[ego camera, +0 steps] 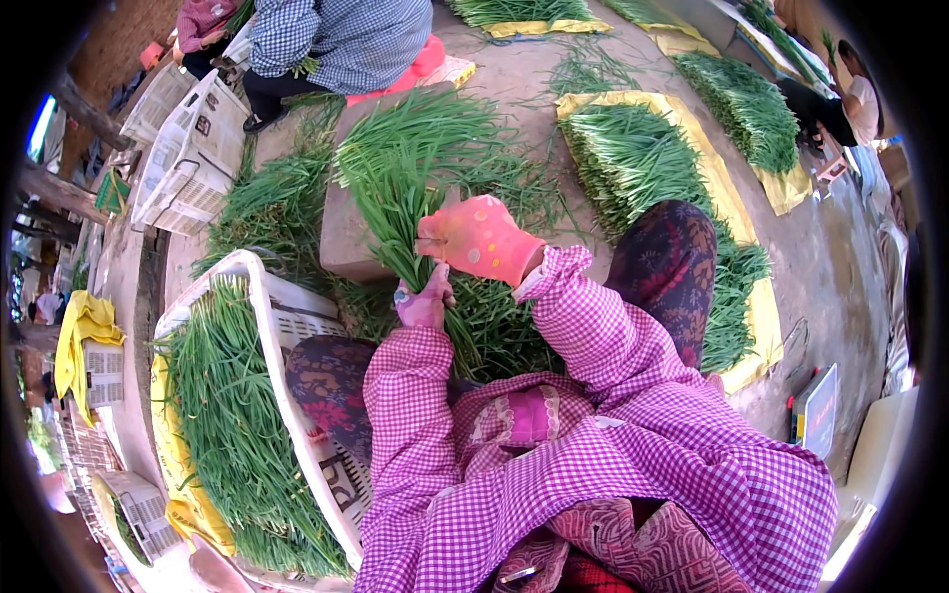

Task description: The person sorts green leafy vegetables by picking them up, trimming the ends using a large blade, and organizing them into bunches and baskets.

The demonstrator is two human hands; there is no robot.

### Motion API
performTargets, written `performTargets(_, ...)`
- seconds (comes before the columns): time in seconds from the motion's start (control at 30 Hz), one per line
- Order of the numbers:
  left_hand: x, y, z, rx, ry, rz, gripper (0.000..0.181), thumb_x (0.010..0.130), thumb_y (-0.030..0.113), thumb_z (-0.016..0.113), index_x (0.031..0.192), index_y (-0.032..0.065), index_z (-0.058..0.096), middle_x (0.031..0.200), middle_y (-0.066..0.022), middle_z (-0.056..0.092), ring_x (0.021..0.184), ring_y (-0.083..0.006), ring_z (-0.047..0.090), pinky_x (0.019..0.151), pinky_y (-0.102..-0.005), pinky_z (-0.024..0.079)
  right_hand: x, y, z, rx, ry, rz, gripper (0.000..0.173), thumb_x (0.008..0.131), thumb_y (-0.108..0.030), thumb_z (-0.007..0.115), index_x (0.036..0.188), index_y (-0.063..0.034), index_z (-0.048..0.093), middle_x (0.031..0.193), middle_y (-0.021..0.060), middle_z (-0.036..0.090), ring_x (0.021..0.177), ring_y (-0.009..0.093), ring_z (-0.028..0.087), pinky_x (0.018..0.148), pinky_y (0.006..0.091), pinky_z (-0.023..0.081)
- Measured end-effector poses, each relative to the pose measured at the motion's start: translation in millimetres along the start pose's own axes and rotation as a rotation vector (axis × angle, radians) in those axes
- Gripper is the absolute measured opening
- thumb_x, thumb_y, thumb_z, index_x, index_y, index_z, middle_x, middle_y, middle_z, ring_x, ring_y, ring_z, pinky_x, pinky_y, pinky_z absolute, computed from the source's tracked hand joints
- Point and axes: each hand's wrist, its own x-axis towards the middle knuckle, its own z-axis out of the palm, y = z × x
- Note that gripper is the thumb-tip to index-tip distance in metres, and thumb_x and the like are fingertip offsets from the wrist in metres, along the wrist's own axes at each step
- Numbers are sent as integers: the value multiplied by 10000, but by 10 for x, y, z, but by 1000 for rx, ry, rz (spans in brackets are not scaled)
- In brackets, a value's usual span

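A bunch of long green chives (393, 211) is held upright in front of me, its leaves fanning towards the far side. My left hand (426, 300), in a pale purple patterned glove, grips it low down. Just above, my right hand (478, 237), in a coral glove with pale dots, closes on the side of the same bunch; its fingertips are partly hidden. Behind the bunch, more chives (437, 122) lie across a low concrete block (352, 248). Loose chive leaves (504, 333) cover the ground beneath my hands, between my knees.
On my left stands a white plastic crate (256, 270) full of chives. Neat chive piles (630, 159) lie on yellow sacks (764, 319) to the right, near a scale (815, 411). Other people sit at the upper left (356, 44) and far right (860, 104). More white crates (193, 152) stand upper left.
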Motion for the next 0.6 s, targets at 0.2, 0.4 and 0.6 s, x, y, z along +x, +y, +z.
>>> performTargets(0.2, -17, 130, 33, -67, 38, 48, 133, 784, 54, 627, 883, -2, 559, 571, -27, 520, 405, -111, 457, 375, -249, 364, -35, 80, 88, 599, 138, -147, 164, 818, -208, 616, 871, -53, 632, 716, 58, 611, 629, 177, 582, 587, 292, 463)
performTargets(0.4, 39, 92, -110, -285, 183, 9, 168, 778, 71, 662, 918, 28, 579, 588, -26, 504, 481, -124, 475, 453, -268, 448, -80, 151, -240, 1031, 2, -18, 259, 824, -174, 621, 1008, 9, 615, 797, 43, 626, 686, 134, 593, 627, 251, 473)
performTargets(0.6, 82, 238, -156, -517, 377, 20, 148, 788, 59, 638, 924, 79, 583, 651, -7, 527, 567, -126, 512, 547, -304, 480, -45, 93, 296, 30, -413, -89, 764, 711, -437, 675, 1313, -51, 405, 1197, 177, 550, 1046, 318, 567, 854, 399, 456)
